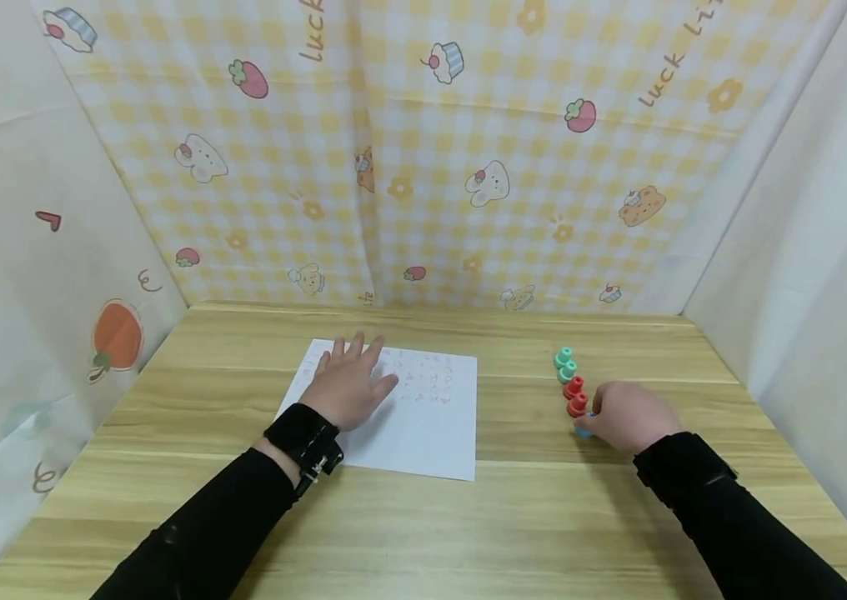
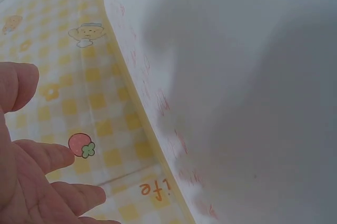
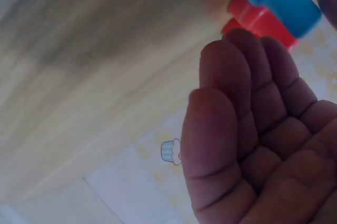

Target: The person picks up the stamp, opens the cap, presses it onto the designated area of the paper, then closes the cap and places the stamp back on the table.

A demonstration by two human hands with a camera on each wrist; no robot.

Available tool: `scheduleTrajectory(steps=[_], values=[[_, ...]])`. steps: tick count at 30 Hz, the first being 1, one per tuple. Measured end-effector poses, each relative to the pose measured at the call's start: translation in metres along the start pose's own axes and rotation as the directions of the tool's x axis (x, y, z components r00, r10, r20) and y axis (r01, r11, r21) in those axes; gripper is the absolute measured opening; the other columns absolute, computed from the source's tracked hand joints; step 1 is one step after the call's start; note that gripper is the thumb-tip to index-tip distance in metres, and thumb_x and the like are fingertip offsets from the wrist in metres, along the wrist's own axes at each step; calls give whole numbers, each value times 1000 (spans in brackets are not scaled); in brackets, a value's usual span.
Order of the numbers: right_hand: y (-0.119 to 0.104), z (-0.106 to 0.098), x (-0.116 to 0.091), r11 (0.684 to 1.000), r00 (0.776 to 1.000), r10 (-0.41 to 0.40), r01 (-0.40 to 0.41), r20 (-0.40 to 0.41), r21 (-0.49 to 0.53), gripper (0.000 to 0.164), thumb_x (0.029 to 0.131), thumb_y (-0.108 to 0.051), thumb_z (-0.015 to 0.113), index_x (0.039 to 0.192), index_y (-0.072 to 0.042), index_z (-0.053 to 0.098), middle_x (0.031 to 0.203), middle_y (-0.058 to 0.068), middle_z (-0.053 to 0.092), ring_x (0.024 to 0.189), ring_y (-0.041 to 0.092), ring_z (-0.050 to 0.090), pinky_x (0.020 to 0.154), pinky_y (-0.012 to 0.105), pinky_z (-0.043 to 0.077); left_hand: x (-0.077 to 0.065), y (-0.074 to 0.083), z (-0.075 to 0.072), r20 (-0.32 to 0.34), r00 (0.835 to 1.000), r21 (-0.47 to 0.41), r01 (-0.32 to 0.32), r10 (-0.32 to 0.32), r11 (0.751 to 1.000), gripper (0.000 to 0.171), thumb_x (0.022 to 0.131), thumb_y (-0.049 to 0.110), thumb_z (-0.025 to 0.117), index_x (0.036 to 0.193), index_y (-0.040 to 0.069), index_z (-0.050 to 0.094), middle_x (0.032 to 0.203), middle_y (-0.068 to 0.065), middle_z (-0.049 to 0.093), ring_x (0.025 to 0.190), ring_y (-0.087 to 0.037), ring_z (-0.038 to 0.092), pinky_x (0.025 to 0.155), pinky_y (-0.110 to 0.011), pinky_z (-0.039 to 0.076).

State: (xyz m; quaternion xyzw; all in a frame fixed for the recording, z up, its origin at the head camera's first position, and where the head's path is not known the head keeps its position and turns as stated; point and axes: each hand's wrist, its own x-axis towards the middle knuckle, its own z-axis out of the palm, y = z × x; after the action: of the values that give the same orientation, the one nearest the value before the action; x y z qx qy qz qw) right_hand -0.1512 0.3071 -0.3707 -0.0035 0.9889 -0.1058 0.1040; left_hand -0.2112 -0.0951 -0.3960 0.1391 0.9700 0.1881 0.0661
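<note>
My left hand [image 1: 347, 385] lies over the upper left of a white sheet of paper [image 1: 408, 446], its fingers spread. Rows of faint reddish marks run across the paper's upper part. On the right, my right hand [image 1: 632, 414] is at a small blue peg-like piece [image 3: 284, 2], mostly hidden under the thumb in the head view. The right wrist view has this piece between the thumb and the loosely bent fingers, with a gap visible. Two red peg-like pieces [image 1: 577, 405] and two green ones [image 1: 566, 372] continue the row away from me, each with a wide base and narrower top.
The wood-grain table [image 1: 423, 533] carries everything. A yellow checked cloth [image 1: 423, 167] with cartoon prints hangs along its back edge. White cloth walls [image 1: 814, 250] close off both sides.
</note>
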Motion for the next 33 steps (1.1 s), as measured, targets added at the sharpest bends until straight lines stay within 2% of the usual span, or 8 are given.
scheduleTrajectory(steps=[5,10,13,16,21,27,29,33], values=[[1,6,1,1000,1000,-4,4,-4,13,26,92,-31,77,84,-8,70,75,0,62,66,17,54,59,30,41,-3,4,4,5,1000,-30,-10,10,999,74,110,51,46,169,15,20,175,-23,13,162,-50,3,129,-67,6],[-3,5,-2,999,1000,-26,27,-17,32,25,93,-26,74,75,-11,65,66,-2,50,61,16,47,56,29,36,-2,7,8,-3,999,-59,-36,36,998,74,110,50,47,169,13,22,175,-22,16,162,-48,6,130,-65,7],[-15,0,-5,996,996,-71,75,-62,57,27,96,-27,73,75,-12,63,65,-3,48,59,14,45,56,28,35,-3,13,9,-28,998,-91,-66,63,994,73,109,48,49,167,10,27,173,-20,24,162,-45,14,131,-62,10],[-34,-5,-4,977,986,-130,146,-108,158,27,98,-30,71,79,-13,64,67,-3,52,59,13,44,56,27,34,-4,21,9,-68,992,-134,-111,103,985,69,108,45,54,163,7,37,168,-17,39,159,-38,29,131,-57,21],[-66,-7,3,898,977,-175,209,-122,388,20,102,-30,70,97,-11,72,83,2,71,66,14,47,59,26,38,-7,41,12,-130,978,-190,-185,163,964,57,106,40,63,152,9,54,154,-11,58,146,-29,53,119,-48,44],[-98,4,18,767,975,-191,219,-111,603,18,103,-21,70,107,-4,70,97,14,77,84,26,68,71,32,55,-10,63,18,-180,955,-298,-280,234,913,50,104,35,68,147,11,59,147,-9,65,137,-27,61,111,-48,52],[-106,9,21,720,973,-209,223,-101,657,19,103,-18,69,111,-1,68,101,16,78,92,29,73,77,35,59,-11,67,21,-185,953,-345,-291,239,892,49,104,32,69,146,10,60,145,-9,66,134,-27,63,108,-48,54],[-116,16,24,634,969,-238,209,-69,745,19,103,-14,69,114,2,66,105,18,79,97,31,77,83,37,62,-12,70,30,-204,949,-386,-304,241,871,41,103,27,71,140,11,64,137,-6,71,126,-24,68,104,-47,56]])
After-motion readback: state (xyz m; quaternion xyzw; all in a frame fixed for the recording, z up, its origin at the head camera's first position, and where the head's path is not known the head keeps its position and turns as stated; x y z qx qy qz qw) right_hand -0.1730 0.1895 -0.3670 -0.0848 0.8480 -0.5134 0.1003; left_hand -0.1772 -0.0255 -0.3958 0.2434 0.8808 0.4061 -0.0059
